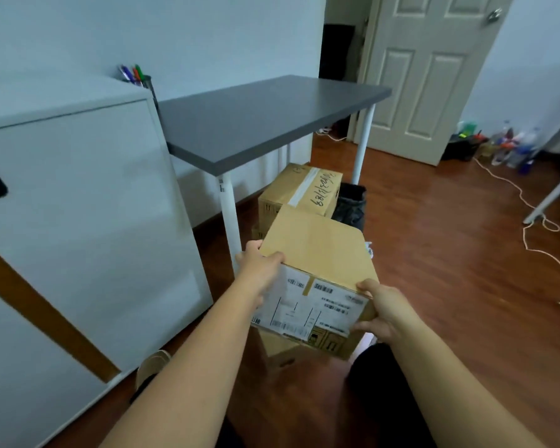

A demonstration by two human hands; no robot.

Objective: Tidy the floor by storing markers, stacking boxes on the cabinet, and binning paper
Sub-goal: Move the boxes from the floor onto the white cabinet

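Held box [317, 250]: matt brown cardboard, smooth; glossy white paper labels [307, 308] on near face. 2nd box [299, 189] behind: same cardboard w/ pale tape strip. Floor [450, 253]: reddish wood, glossy. Cabinet [78, 205]: smooth matt white, prob. painted metal. Surface [256, 121]: matt grey top, glossy white legs. Bin liner [351, 205]: shiny black plastic.

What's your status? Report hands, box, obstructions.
Left hand and right hand grip the labelled box, lifted. Second box on floor under grey table. White cabinet left, path open.
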